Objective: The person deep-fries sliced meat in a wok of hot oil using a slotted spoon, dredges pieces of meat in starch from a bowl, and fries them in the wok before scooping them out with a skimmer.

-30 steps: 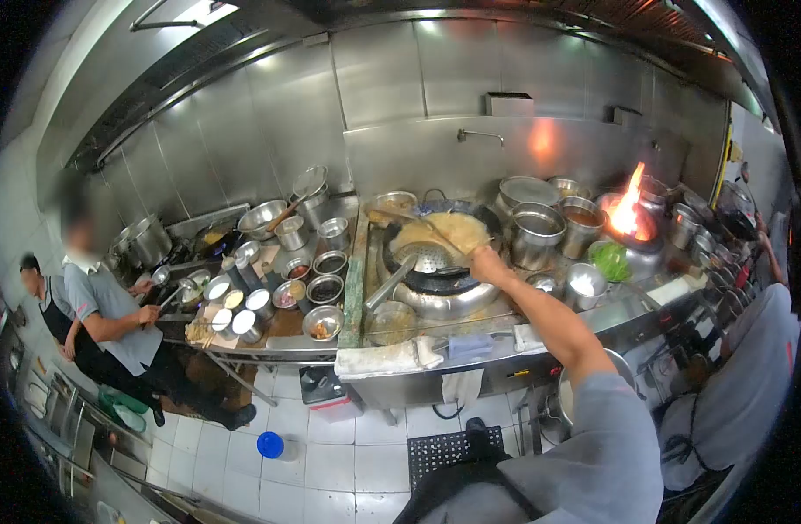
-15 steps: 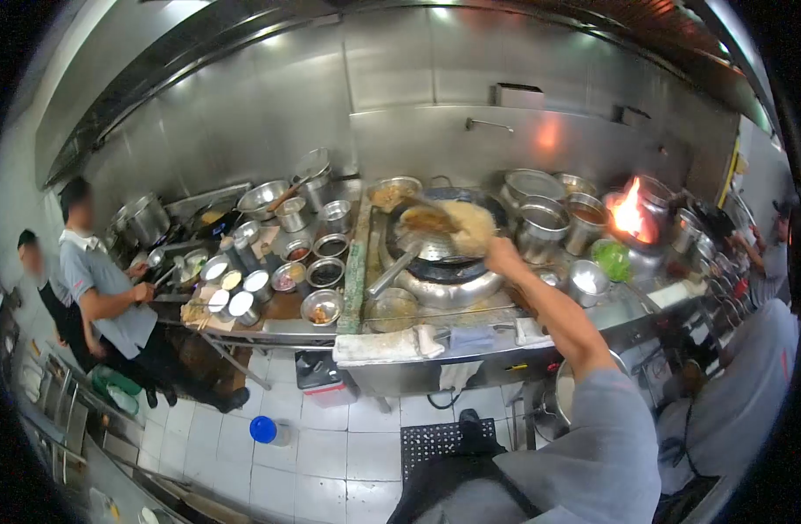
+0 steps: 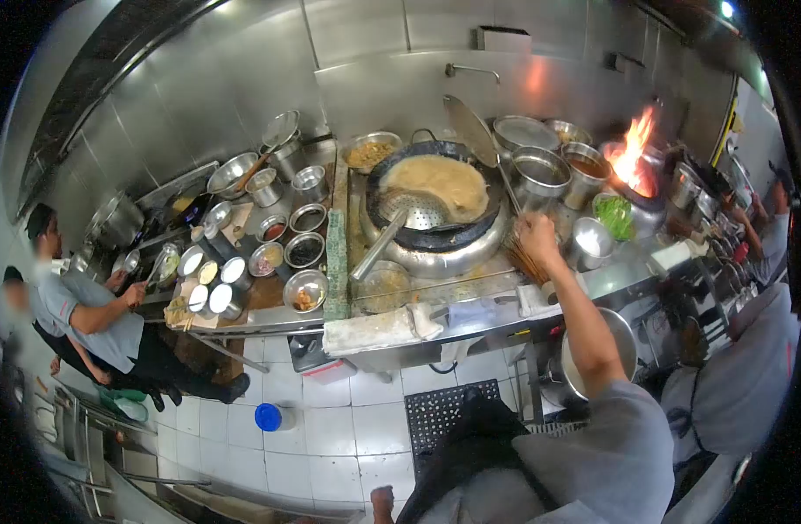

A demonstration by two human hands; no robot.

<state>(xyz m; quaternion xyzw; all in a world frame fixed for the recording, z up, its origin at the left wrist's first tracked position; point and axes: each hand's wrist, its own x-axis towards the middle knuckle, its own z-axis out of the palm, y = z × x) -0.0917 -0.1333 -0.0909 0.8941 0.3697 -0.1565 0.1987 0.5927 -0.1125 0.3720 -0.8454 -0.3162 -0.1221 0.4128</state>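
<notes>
My right hand [image 3: 537, 236] is closed round the handle of a long-handled round tool [image 3: 471, 131], whose wide disc stands tilted above the back right rim of the wok. Pale, cloudy liquid [image 3: 435, 177] fills the middle of the black wok [image 3: 498, 210]. A perforated ladle [image 3: 420, 211] rests in the wok, its thick handle sloping out to the front left. Just under my right hand lies a bamboo brush [image 3: 528, 265]. Low at the bottom edge, away from the counter, my left hand [image 3: 382, 498] is a closed fist with no object visible in it.
Flames [image 3: 632, 155] rise from a burner at the right, near green leaves [image 3: 614, 217] and metal pots [image 3: 540, 172]. Bowls [image 3: 305, 292] and containers crowd the left counter. Two people [image 3: 86, 310] stand left; others are at the right. A blue-lidded tub [image 3: 268, 417] is on the floor.
My right hand has moved right and toward the counter's front, lifting the round tool out of the wok. The view has tilted down, and my left hand has come into sight.
</notes>
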